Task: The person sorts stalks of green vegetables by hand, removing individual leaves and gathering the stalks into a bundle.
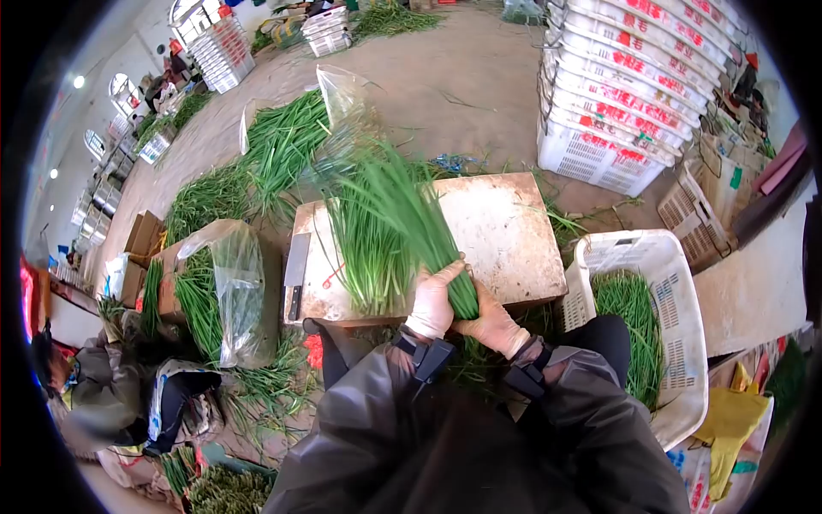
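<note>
Both hands wear thin pale gloves and grip one bunch of garlic chives [411,210] near its lower end. My left hand [433,300] wraps its near side, and my right hand [492,320] closes round the bottom from the right. The bunch tilts up and to the left, its leaf tips blurred. Beneath and left of it, a second pile of garlic chives [373,274] lies on the white board [501,223], pale ends toward me. A cleaver [296,265] with a dark handle lies along the board's left edge. A thin red tie [332,276] sits beside the pile.
A white basket [685,317] holding greens stands at my right. Stacked white crates [599,154] rise behind it. Beyond the board lies a heap of chives [287,141] in clear plastic. Left are a bagged bundle [238,278] and a seated person [107,377].
</note>
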Demonstrator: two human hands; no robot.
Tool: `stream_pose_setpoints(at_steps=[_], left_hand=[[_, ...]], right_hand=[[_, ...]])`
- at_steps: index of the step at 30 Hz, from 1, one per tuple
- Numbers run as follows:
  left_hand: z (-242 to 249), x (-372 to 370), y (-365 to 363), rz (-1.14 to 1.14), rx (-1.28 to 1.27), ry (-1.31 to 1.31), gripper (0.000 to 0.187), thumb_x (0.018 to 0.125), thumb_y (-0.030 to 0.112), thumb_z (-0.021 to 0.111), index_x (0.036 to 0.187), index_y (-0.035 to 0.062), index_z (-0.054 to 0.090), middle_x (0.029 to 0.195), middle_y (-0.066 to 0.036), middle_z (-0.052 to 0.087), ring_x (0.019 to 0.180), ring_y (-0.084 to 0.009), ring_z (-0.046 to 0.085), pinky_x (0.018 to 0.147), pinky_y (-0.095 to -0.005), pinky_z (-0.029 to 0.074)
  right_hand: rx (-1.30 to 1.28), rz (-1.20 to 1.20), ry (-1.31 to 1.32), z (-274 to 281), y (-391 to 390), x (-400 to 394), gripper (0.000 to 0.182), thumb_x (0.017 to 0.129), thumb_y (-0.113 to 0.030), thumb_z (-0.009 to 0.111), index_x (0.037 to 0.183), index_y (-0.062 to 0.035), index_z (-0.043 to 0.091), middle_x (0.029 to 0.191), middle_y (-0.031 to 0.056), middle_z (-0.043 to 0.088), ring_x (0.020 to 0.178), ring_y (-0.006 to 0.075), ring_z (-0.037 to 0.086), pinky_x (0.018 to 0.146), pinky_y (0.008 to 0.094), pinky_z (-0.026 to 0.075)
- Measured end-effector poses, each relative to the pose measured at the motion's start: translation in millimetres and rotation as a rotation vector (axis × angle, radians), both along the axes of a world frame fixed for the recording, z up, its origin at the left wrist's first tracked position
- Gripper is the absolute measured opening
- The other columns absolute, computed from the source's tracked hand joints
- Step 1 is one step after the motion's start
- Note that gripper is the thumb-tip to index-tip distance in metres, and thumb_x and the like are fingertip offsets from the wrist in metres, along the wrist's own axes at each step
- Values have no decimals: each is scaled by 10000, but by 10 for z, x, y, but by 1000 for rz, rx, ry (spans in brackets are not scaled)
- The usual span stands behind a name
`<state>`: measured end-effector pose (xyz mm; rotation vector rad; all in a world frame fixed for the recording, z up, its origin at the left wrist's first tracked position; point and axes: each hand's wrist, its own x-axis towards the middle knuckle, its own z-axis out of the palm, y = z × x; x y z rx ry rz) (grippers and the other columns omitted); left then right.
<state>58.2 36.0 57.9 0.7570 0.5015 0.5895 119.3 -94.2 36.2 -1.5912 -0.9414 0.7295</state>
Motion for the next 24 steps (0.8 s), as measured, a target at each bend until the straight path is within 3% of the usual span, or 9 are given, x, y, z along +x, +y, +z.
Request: stream_pose_setpoints(at_steps=[2,5,6,9,15,16,19,22,24], left_hand=[[108,26,10,-13,-20,-21,394,894,-3,679,1271,38,571,1103,-104,688,962,-216,660,861,-363,556],[86,40,140,-129,18,-77,544,905,49,688,1409,111,493,1212,-84,644,1089,-226,628,932,-405,519],[160,41,166,-135,37,-75,562,910,74,693,1429,120,482,1240,-79,634,1114,-230,620,953,-419,507],[243,-2,322,-172,85,-76,646,926,229,706,1496,114,423,1345,-86,596,1212,-270,586,1014,-457,466],[175,-149,657,21,70,78,457,1000,250,609,1396,60,480,1246,-132,654,1049,-274,655,956,-456,495],[198,-172,673,52,68,135,395,998,216,616,1343,54,510,1156,-110,679,977,-235,672,885,-376,524],[80,-185,695,213,285,157,359,990,157,627,1321,59,528,1110,-83,672,865,-166,655,749,-280,515],[128,-139,635,403,403,-54,217,993,119,628,1200,56,609,957,-42,678,712,-95,593,637,-225,457],[203,-267,633,275,460,48,120,1003,128,623,1090,52,651,842,-25,667,633,-84,545,595,-239,434]], right_hand=[[-37,63,273,-134,-34,103,719,780,-158,794,1392,9,456,1165,142,633,1050,293,644,931,378,528],[-37,106,768,157,-130,168,470,819,-36,690,1270,-1,560,1072,102,657,878,210,654,788,341,545],[16,88,917,201,-157,183,455,839,-16,636,1290,-14,575,1070,107,650,806,176,632,728,320,529],[141,149,1198,308,-210,291,522,847,-42,616,1363,-6,543,1030,91,636,786,176,605,719,310,519],[257,191,1337,432,-224,340,647,821,-75,613,1437,50,466,990,55,597,756,143,545,714,286,478],[254,191,1340,419,-222,347,648,820,-81,613,1438,48,466,990,54,596,758,142,546,715,288,478],[242,191,1339,400,-225,355,653,819,-89,607,1442,44,465,995,53,595,760,142,546,717,292,478],[221,209,1311,440,-227,334,659,820,-94,602,1449,40,462,999,52,595,760,143,544,719,292,477],[218,222,1297,456,-235,322,662,822,-100,599,1454,38,459,1001,53,596,760,143,543,719,293,478]])
